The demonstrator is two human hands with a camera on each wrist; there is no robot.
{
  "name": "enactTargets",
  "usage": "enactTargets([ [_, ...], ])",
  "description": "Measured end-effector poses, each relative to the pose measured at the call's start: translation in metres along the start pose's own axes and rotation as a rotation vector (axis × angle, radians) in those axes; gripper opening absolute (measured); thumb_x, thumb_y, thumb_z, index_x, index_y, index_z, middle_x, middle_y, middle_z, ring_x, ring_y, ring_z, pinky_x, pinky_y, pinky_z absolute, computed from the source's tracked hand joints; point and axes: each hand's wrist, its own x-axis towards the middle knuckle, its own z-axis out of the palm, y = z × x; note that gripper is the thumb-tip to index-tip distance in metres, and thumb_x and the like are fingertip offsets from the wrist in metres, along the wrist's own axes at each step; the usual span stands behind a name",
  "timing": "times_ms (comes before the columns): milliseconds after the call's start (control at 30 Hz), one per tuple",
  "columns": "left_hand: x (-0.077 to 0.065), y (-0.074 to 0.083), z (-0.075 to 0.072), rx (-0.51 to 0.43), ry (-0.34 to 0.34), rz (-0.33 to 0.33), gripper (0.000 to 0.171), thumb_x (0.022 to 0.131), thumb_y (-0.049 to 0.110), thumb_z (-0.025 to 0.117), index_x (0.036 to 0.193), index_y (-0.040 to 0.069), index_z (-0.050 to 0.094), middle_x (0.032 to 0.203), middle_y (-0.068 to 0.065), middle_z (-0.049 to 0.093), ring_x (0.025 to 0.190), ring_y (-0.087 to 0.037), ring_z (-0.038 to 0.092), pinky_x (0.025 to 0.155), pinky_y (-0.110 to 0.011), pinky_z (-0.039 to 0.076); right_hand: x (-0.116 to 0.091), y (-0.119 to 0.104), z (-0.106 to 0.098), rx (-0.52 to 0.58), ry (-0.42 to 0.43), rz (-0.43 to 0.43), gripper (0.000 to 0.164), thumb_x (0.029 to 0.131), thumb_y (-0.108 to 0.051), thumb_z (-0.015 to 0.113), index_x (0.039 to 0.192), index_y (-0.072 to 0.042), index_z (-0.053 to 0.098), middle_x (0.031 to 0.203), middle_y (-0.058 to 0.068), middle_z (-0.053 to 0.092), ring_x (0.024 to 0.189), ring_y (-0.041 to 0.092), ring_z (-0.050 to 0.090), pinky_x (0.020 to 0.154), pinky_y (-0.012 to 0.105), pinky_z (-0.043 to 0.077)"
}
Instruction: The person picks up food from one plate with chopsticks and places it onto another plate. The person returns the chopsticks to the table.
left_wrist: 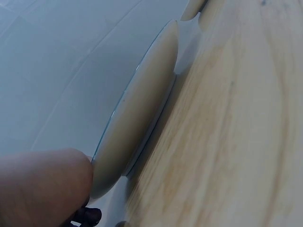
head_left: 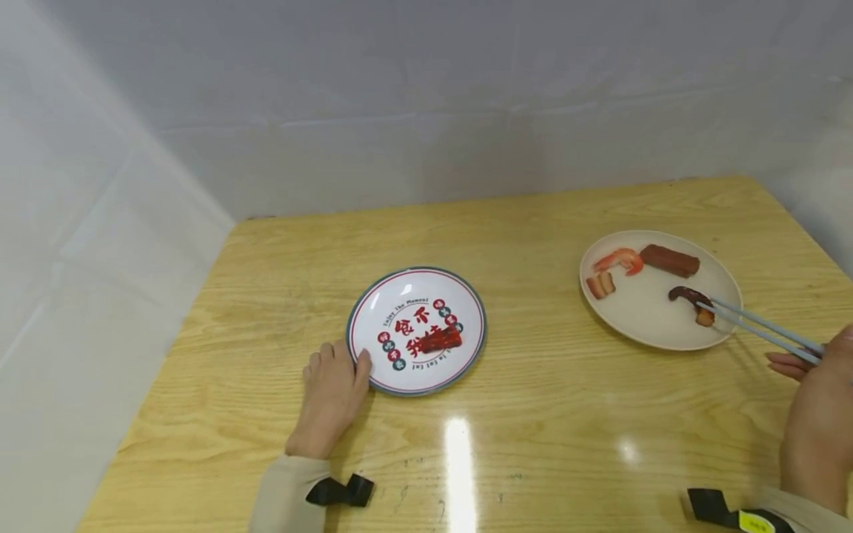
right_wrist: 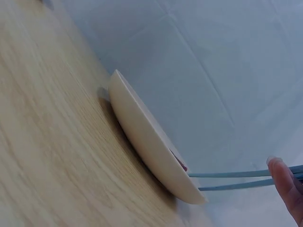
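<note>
My left hand (head_left: pixel 332 392) grips the near left rim of a white plate (head_left: pixel 373 314) with red and green lettering, its thumb over the edge. A glossy red-brown piece of food (head_left: pixel 440 339) lies on that plate. On the right, my right hand (head_left: pixel 821 414) holds a pair of light blue chopsticks (head_left: pixel 766 332). Their tips meet a dark curved piece of food (head_left: pixel 686 295) on a beige plate (head_left: pixel 640 322); whether they pinch it I cannot tell. A small golden-brown chunk (head_left: pixel 704 317) lies against the tips. In the right wrist view the chopsticks (right_wrist: pixel 232 175) reach over the plate's rim.
Also on the beige plate are a shrimp (head_left: pixel 620 260), a brown block of meat (head_left: pixel 669 260) and a striped pork-belly piece (head_left: pixel 600 285). The wooden table (head_left: pixel 533 414) ends at a pale sheet (head_left: pixel 426 155) behind and at the left.
</note>
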Motion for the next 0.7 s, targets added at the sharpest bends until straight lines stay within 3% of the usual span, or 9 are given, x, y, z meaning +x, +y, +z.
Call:
enactTargets([
  [100, 0.000, 0.000, 0.000, 0.001, 0.001, 0.000, 0.044, 0.102, 0.031, 0.035, 0.110, -0.010, 0.049, 0.096, -0.020, 0.046, 0.089, -0.035, 0.041, 0.078, -0.045, 0.032, -0.009, -0.015, 0.009, -0.125, 0.017, -0.001, 0.025, 0.104, -0.024, 0.037, 0.092, -0.012, 0.055, 0.070, -0.009, 0.065, 0.060, -0.002, 0.065, 0.057, 0.011, 0.048],
  [167, 0.000, 0.000, 0.000, -0.001, -0.001, 0.000, 0.044, 0.102, 0.031, 0.035, 0.110, -0.010, 0.049, 0.097, -0.020, 0.046, 0.090, -0.035, 0.041, 0.078, -0.045, 0.032, -0.023, -0.027, 0.025, -0.383, 0.207, 0.033, 0.015, 0.100, -0.030, 0.047, 0.091, -0.021, 0.054, 0.068, -0.017, 0.059, 0.053, -0.009, 0.060, 0.054, 0.007, 0.045],
  [233, 0.000, 0.001, 0.000, -0.002, -0.002, 0.001, 0.043, 0.102, 0.031, 0.035, 0.109, -0.010, 0.049, 0.097, -0.020, 0.046, 0.089, -0.035, 0.041, 0.078, -0.045, 0.032, -0.031, -0.034, 0.031, -0.461, 0.231, 0.014, 0.011, 0.099, -0.029, 0.049, 0.090, -0.024, 0.053, 0.068, -0.020, 0.058, 0.052, -0.011, 0.058, 0.054, 0.007, 0.044],
  [533, 0.000, 0.000, 0.003, -0.010, 0.001, 0.001, 0.046, 0.102, 0.031, 0.036, 0.113, -0.011, 0.049, 0.099, -0.021, 0.047, 0.092, -0.035, 0.042, 0.080, -0.046, 0.032, -0.034, -0.020, 0.032, -0.307, 0.247, -0.149, 0.017, 0.095, -0.014, 0.054, 0.079, -0.017, 0.051, 0.070, -0.005, 0.059, 0.057, -0.003, 0.064, 0.055, 0.015, 0.049],
  [600, -0.001, -0.001, 0.003, -0.010, -0.007, -0.004, 0.046, 0.102, 0.031, 0.036, 0.113, -0.011, 0.049, 0.099, -0.021, 0.047, 0.092, -0.035, 0.042, 0.081, -0.046, 0.032, -0.032, -0.017, 0.031, -0.277, 0.262, -0.151, 0.018, 0.096, -0.014, 0.053, 0.078, -0.016, 0.051, 0.069, -0.002, 0.057, 0.058, -0.001, 0.066, 0.056, 0.016, 0.050],
  [700, -0.002, -0.001, 0.003, -0.014, -0.010, -0.007, 0.046, 0.102, 0.031, 0.036, 0.114, -0.012, 0.049, 0.099, -0.021, 0.047, 0.092, -0.035, 0.042, 0.081, -0.047, 0.032, -0.026, -0.015, 0.027, -0.174, 0.287, -0.048, 0.014, 0.097, -0.015, 0.053, 0.084, -0.012, 0.052, 0.069, 0.000, 0.057, 0.058, 0.001, 0.066, 0.056, 0.016, 0.050],
])
